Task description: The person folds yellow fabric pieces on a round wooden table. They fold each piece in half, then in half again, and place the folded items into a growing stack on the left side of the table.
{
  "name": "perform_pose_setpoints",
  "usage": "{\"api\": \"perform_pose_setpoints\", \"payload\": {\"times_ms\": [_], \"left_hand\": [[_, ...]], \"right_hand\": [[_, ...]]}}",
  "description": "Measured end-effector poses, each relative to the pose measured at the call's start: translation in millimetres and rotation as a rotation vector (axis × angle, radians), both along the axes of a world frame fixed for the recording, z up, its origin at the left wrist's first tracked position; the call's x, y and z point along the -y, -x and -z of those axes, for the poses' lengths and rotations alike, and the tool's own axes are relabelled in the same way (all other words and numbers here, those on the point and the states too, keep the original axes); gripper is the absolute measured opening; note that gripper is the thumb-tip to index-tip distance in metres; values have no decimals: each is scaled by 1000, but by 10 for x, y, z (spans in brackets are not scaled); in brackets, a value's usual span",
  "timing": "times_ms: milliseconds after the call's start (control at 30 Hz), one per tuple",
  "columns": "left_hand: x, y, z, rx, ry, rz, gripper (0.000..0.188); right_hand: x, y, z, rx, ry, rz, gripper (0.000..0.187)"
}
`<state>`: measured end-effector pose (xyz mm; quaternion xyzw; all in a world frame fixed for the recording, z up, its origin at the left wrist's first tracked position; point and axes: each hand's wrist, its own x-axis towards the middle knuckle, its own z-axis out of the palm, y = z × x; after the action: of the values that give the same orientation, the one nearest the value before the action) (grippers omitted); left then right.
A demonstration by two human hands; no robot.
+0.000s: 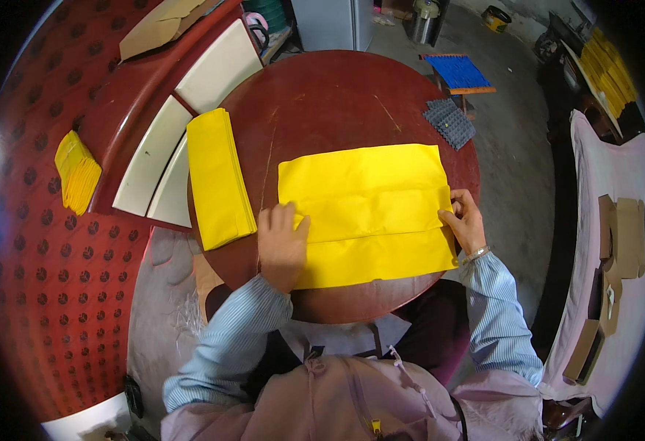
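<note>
A yellow cloth sheet (370, 209) lies spread on the round dark-red table (322, 95), with two creases running across it. At its right edge, my right hand (468, 220) pinches the cloth between thumb and fingers. My left hand (282, 246) is at the sheet's left edge, its thumb set apart from the other fingers. Motion blurs this hand, so whether it grips the cloth is unclear. To its left, a stack of folded yellow cloths (220, 180) rests at the table's left edge.
A dark grey textured mat (449, 123) sits at the table's right rim. Beyond it stands a blue-topped stool (458, 72). Another yellow folded bundle (78, 173) lies on red patterned fabric at left, near a cream-panelled red cabinet (153, 154). Cardboard boxes (620, 242) rest on pale cloth at right.
</note>
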<state>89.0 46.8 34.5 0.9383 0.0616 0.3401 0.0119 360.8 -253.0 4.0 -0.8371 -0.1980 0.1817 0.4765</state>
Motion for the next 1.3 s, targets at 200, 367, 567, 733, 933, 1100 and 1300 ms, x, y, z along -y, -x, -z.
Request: {"api": "perform_pose_setpoints", "payload": {"times_ms": [200,367,567,733,933,1100,1300], "left_hand": [[386,-295,-71,-677,430,-301,56],[673,-397,81,-656,408,-513,82],[726,-371,248,-719,381,-561,88],[839,-421,257,-713,355,-612,90],[906,-472,238,-718,381,-642,89],[952,-515,267,-682,443,-659,91],[948,-523,276,-663,453,-664,94]], "right_hand": [[35,-81,66,-16,-24,-30,33],[43,-119,110,-112,-119,-42,32],[81,-233,254,-39,-111,-49,34],[40,-286,265,10,-120,-79,35],[29,-241,-99,116,88,-88,54],[59,-308,-119,60,61,-191,65],[31,-116,-120,82,71,-81,61]]}}
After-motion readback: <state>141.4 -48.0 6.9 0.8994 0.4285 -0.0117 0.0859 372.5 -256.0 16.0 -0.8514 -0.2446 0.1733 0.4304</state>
